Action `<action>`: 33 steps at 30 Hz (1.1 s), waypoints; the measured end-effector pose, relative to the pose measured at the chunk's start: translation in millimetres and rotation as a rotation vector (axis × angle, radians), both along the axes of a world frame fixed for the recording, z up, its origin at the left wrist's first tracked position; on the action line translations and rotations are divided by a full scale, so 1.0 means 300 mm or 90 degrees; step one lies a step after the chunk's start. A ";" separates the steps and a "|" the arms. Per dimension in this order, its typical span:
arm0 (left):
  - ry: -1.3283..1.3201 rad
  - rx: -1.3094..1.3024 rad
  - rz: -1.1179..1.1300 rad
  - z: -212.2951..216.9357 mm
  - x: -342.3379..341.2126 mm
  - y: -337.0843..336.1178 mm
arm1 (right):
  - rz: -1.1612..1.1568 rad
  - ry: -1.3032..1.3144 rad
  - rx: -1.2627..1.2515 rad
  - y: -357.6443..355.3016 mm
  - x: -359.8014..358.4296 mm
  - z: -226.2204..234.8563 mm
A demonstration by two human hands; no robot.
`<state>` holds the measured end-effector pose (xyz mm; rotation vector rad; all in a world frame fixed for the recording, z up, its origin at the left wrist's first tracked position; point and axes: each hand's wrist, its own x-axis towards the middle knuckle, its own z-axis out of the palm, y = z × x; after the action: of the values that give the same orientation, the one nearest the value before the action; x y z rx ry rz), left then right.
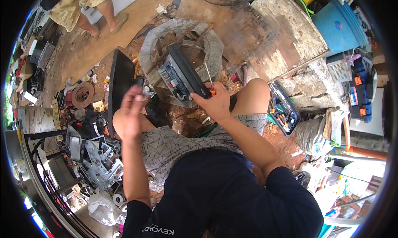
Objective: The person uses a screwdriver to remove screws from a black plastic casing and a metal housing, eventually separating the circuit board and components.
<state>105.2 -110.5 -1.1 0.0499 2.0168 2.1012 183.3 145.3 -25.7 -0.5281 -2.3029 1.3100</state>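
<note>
My right hand point(216, 102) is closed round the near end of a long black electronic device casing point(188, 68), thumb on top. Along its left side lies an exposed grey frame with circuit parts point(174, 78). A screwdriver point(209, 77) with an orange handle is in the same hand, its shaft pointing up and away. The device's far end lies over an octagonal concrete ring point(151, 51). To the left, my left hand point(133, 109) is raised above my knee, smeared by motion. Beside it stands a flat black screen-like panel point(120, 78).
At the right, an open case with tools point(285, 109) lies by my knee. A blue bin point(338, 26) stands beyond a worn wooden board point(290, 26). Scrap parts point(101, 161) pile up at the left. Another person's legs point(105, 14) are at the far left.
</note>
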 end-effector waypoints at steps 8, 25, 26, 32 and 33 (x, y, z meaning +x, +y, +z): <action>-0.228 0.009 -0.144 -0.194 0.092 0.173 | 0.016 -0.018 0.044 -0.006 0.003 0.009; -0.197 0.334 -0.077 -0.133 0.065 0.217 | 0.113 0.025 -0.546 0.223 0.146 -0.033; -0.203 0.373 -0.062 -0.100 0.074 0.213 | 0.134 0.039 -0.540 0.231 0.157 -0.045; -0.112 0.366 -0.051 0.004 0.096 0.192 | 0.232 0.059 -0.364 0.288 0.089 0.022; -0.102 0.371 -0.048 0.026 0.101 0.193 | 0.235 0.100 -0.321 0.291 0.062 0.044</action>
<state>135.6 -52.6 6.7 0.0506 1.2424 2.4750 201.9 232.7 -12.6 -0.1381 -1.9942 2.0510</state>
